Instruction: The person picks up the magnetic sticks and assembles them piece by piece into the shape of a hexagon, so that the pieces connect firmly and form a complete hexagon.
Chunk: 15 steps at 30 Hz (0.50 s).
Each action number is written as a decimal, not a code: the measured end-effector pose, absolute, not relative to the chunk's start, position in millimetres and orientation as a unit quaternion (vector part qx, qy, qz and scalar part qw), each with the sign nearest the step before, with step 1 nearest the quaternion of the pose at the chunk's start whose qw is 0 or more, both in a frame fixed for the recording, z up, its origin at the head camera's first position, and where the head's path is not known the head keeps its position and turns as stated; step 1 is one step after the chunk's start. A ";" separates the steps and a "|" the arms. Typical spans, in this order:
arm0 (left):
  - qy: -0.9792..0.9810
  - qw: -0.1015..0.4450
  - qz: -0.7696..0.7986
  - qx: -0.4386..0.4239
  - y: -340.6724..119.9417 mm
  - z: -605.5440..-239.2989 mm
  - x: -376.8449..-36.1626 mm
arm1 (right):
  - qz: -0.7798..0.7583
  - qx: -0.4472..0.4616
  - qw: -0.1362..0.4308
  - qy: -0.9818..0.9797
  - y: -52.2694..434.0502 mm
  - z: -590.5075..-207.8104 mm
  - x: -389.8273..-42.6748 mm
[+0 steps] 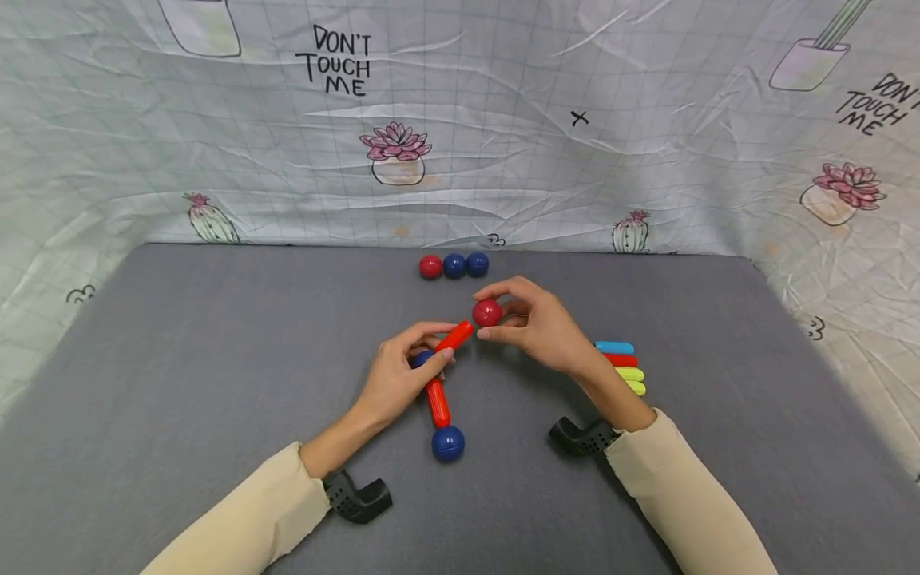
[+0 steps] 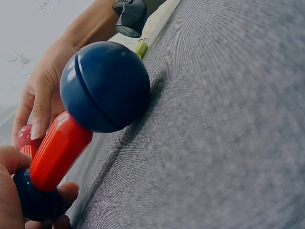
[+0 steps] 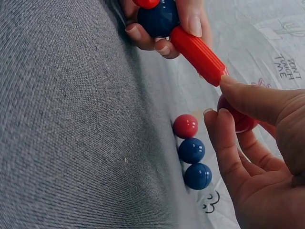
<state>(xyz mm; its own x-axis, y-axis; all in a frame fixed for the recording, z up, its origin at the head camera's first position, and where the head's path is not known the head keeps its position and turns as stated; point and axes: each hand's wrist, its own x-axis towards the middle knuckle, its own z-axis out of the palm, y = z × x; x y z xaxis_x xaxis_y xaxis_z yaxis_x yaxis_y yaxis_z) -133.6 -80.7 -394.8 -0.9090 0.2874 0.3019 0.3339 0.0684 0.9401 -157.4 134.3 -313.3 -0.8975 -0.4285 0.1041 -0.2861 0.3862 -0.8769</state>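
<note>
Covering the table (image 1: pixel 180 359) is grey felt, a cactus-print sheet (image 1: pixel 503 144) hanging behind; left hand (image 1: pixel 398 379) gripping a red rod (image 1: pixel 454 336), right hand (image 1: pixel 535 323) pinching a red ball (image 1: pixel 486 312).

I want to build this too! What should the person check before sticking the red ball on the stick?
1. Right hand pinches the red ball firmly: ok.
2. Left hand holds the upper red stick with its free end toward the ball: ok.
3. Ball lined up with the stick's tip: ok, they are very close; whether they touch, cannot tell.
4. Lower red stick joined to the blue ball lying on the grey mat: ok.
5. Joint at the blue ball in the left hand holding tight: cannot tell.
6. Spare balls and spare sticks within reach: ok.
</note>
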 end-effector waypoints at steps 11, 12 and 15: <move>-0.739 0.030 -0.636 -0.219 -80.8 -393.2 -133.6 | -0.516 -0.242 0.067 0.819 132.0 -314.2 -156.5; -0.739 0.030 -0.636 -0.221 -81.1 -393.3 -133.5 | -0.517 -0.243 0.067 0.818 132.2 -315.0 -156.9; -0.736 0.033 -0.638 -0.225 -81.6 -393.8 -133.2 | -0.516 -0.237 0.071 0.820 134.0 -321.6 -160.7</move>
